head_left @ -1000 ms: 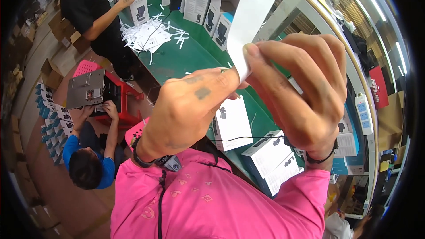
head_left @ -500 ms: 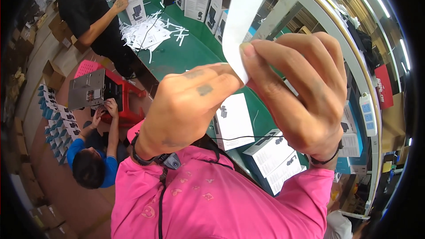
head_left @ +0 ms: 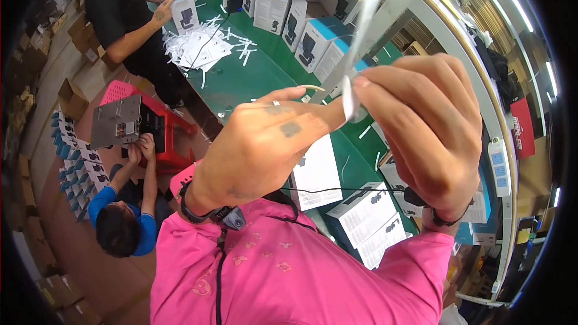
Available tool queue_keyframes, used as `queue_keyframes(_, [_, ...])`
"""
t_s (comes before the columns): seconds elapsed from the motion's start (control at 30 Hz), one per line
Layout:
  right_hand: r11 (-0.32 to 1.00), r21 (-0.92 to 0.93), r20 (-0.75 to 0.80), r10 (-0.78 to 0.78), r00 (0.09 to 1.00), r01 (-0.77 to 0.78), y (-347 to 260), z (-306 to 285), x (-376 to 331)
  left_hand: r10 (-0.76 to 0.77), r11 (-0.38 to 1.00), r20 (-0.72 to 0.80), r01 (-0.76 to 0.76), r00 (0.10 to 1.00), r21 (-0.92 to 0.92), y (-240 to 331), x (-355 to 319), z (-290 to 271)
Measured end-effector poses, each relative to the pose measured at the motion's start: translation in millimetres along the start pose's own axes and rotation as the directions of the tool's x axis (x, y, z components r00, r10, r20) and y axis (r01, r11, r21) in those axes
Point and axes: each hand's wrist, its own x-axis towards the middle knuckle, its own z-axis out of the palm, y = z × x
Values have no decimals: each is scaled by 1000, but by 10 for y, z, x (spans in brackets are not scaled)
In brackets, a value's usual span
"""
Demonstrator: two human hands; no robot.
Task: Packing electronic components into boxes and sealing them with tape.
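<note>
In front of my chest, both hands are raised around a long white strip [head_left: 361, 33] that runs up past the top edge of the view. My left hand [head_left: 259, 144] has curled fingers, its index fingertip against the strip's curled lower end; the thumb is hidden. A long nail shows on another finger. My right hand [head_left: 421, 126] pinches the strip's edge between thumb and index finger, the other fingers bent. A thin, see-through curl [head_left: 356, 111] shows between the fingertips. Below my hands, white printed boxes [head_left: 319, 174] lie on the green table [head_left: 259, 54].
Blue-and-white boxes [head_left: 319, 42] stand along the table's far side. Paper strips and sheets [head_left: 201, 45] are piled near a co-worker in black [head_left: 117, 9]. Another person in blue [head_left: 123, 229] sits by a red stool [head_left: 171, 123]. A metal frame with a power strip [head_left: 500, 165] is at right.
The strip has turned edge-on, and its lower end now curls between my fingertips. Both hands have shifted slightly right and down. The co-worker in black still holds a box.
</note>
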Motion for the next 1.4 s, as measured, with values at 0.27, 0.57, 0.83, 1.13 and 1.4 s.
queue_keyframes(0.27, [974,-41,-139,215,967,-223,162,134,-486,-412,886,-178,347,894,-309,-261,-275,155])
queue_keyframes(0.57, [877,218,476,288,831,-428,318,2352,-2213,-772,556,-74,613,632,-562,-455,-877,495])
queue_keyframes(0.83, [846,298,660,151,736,-441,177,2930,-2453,-839,482,-13,730,545,-485,-544,-990,554])
queue_keyframes(1.13, [807,337,707,123,696,-485,179,2956,-2521,-826,487,29,739,563,-465,-598,-934,598])
queue_keyframes(1.4, [825,299,755,103,647,-480,136,2919,-2509,-856,418,40,734,516,-535,-573,-853,637])
